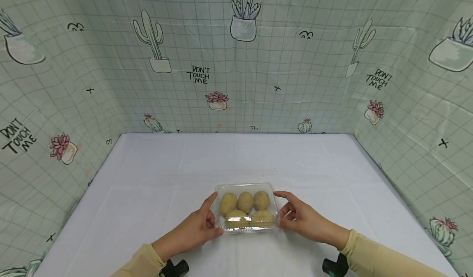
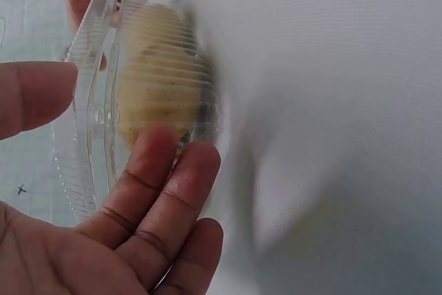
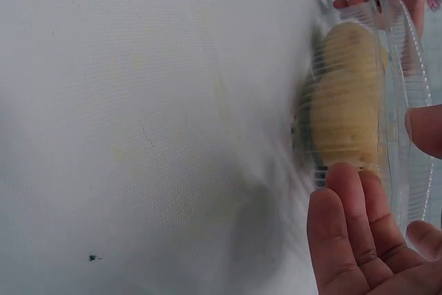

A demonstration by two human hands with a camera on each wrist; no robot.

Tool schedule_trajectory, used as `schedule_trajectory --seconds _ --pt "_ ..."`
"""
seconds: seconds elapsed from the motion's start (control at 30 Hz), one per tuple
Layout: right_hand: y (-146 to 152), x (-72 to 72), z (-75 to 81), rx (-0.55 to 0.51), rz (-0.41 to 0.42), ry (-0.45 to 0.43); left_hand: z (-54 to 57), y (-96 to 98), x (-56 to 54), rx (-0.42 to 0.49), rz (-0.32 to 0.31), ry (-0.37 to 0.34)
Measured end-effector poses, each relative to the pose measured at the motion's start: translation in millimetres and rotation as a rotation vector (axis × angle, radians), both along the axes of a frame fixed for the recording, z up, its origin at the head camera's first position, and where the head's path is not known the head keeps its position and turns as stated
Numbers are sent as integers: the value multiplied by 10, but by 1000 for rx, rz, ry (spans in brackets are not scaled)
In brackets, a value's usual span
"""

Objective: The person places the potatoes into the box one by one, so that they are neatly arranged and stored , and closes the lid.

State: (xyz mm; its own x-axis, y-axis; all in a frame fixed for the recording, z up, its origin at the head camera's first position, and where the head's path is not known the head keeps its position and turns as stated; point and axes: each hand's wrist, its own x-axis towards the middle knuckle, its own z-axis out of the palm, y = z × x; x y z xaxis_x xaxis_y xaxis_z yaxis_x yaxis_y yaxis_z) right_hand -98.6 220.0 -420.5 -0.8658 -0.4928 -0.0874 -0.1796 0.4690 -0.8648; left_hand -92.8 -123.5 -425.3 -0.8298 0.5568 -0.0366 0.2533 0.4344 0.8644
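A clear plastic clamshell box (image 1: pixel 245 187) lies at the near middle of the table, its lid down. Inside are several yellow-brown oval potatoes (image 1: pixel 245 202), in two rows. At the box's left end, my left hand (image 1: pixel 194 231) holds it, index finger at the far corner and thumb at the near corner. My right hand (image 1: pixel 308 220) holds the right end in the same way. In the left wrist view, bent fingers (image 2: pixel 173 205) reach to the ribbed side wall. The right wrist view shows the other fingers (image 3: pixel 359 233) against the opposite end.
A white cloth covers the table (image 1: pixel 166 166). Green checked curtains (image 1: pixel 266 71) with cactus prints stand around its back and sides. Dark wrist mounts (image 1: pixel 177 267) sit under both sleeves.
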Motion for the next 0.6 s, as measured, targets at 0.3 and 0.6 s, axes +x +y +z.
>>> schedule_trajectory --seconds 0.3,0.6 --pt "9 8 -17 -57 -6 -84 -14 -8 -8 62 8 -55" --pt "7 2 -16 -104 -3 -141 -41 -10 -12 120 6 -94"
